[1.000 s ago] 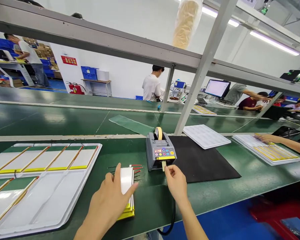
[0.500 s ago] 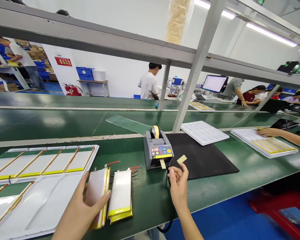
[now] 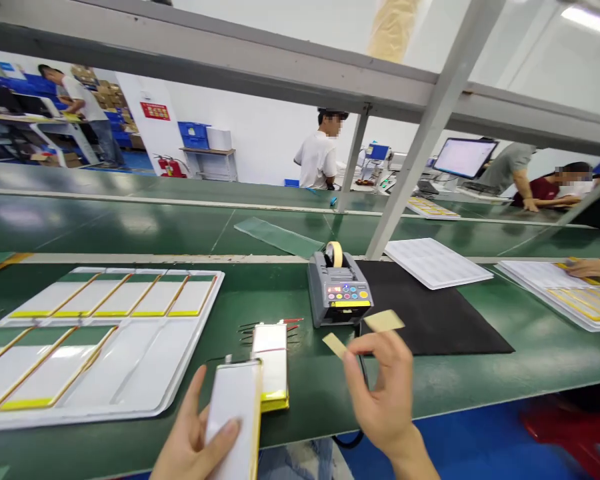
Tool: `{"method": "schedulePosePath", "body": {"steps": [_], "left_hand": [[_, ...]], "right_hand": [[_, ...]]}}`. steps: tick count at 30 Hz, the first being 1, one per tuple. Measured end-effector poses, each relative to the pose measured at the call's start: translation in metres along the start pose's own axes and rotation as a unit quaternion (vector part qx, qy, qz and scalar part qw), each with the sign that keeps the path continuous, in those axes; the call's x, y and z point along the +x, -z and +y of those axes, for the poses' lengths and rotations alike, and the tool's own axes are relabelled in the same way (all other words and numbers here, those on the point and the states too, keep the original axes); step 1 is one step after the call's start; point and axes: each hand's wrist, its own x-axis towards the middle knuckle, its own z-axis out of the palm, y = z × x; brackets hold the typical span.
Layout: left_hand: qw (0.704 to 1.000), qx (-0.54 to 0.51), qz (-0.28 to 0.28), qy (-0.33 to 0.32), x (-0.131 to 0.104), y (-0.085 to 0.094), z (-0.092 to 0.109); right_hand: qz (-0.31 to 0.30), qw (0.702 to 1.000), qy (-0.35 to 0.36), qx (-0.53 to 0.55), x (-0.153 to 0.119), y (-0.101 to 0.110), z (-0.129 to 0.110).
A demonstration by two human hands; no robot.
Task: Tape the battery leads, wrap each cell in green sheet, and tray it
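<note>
The battery pouch was up off the green bench, low at the near edge, in the person's left hand. It was flat, white and shiny, with a yellow strip along one side. The thumb lay on top and the other fingers were curled under it, so the hand was closed on it — but only near one end, and the rest stuck out in the air.

The right hand was lifted just beside it. Two small tan tape pieces stuck out from its fingertips, one from the top and one from the side. The fingers were pinched on them.

I thought the tape could go wrong first. The two bits were close, and if they touched they could stick together. A loose end could also curl and catch a finger.

The pouch looked slippery. Held by one end, it could tip and drop onto the stack of pouches lying just behind it, where thin red and black wires poked out. A hard squeeze could dent it too.

Past that stood the grey tape machine with its roll on top, at the edge of a black mat. A big white tray with more pouches lay to the left. Far right, another person's hand rested on sheets.
</note>
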Motion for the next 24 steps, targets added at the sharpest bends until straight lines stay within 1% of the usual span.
{"method": "schedulePosePath", "body": {"steps": [1,2,3,5,8,10,13,15,17,21,24], "left_hand": [[1.000,0.000,-0.030,-0.009,-0.006,-0.005,-0.001],[0.997,-0.003,-0.069,-0.016,-0.012,-0.010,-0.002],[0.993,-0.006,-0.112,-0.019,-0.018,-0.015,-0.005],[0.979,-0.008,-0.203,-0.006,-0.026,-0.024,-0.011],[0.946,0.011,-0.324,0.028,-0.032,-0.030,-0.022],[0.929,0.033,-0.368,0.031,-0.033,-0.031,-0.028],[0.920,0.071,-0.386,0.026,-0.034,-0.030,-0.030],[0.917,0.086,-0.389,0.027,-0.034,-0.029,-0.030],[0.917,0.098,-0.385,0.031,-0.036,-0.030,-0.029],[0.930,0.110,-0.350,0.029,-0.042,-0.033,-0.028],[0.931,0.115,-0.345,0.031,-0.044,-0.034,-0.027]], "right_hand": [[-0.014,0.997,-0.044,0.058,0.001,0.007,-0.010],[-0.047,0.989,-0.088,0.112,0.003,0.013,-0.017],[-0.086,0.975,-0.129,0.161,0.006,0.018,-0.022],[-0.194,0.935,-0.190,0.227,0.011,0.024,-0.027],[-0.344,0.874,-0.220,0.263,0.016,0.026,-0.026],[-0.408,0.848,-0.217,0.260,0.018,0.026,-0.025],[-0.466,0.827,-0.215,0.231,0.016,0.026,-0.023],[-0.487,0.822,-0.209,0.209,0.014,0.026,-0.023],[-0.493,0.825,-0.200,0.192,0.012,0.026,-0.024],[-0.492,0.829,-0.198,0.175,0.009,0.026,-0.024],[-0.493,0.831,-0.197,0.163,0.007,0.025,-0.022]]}}
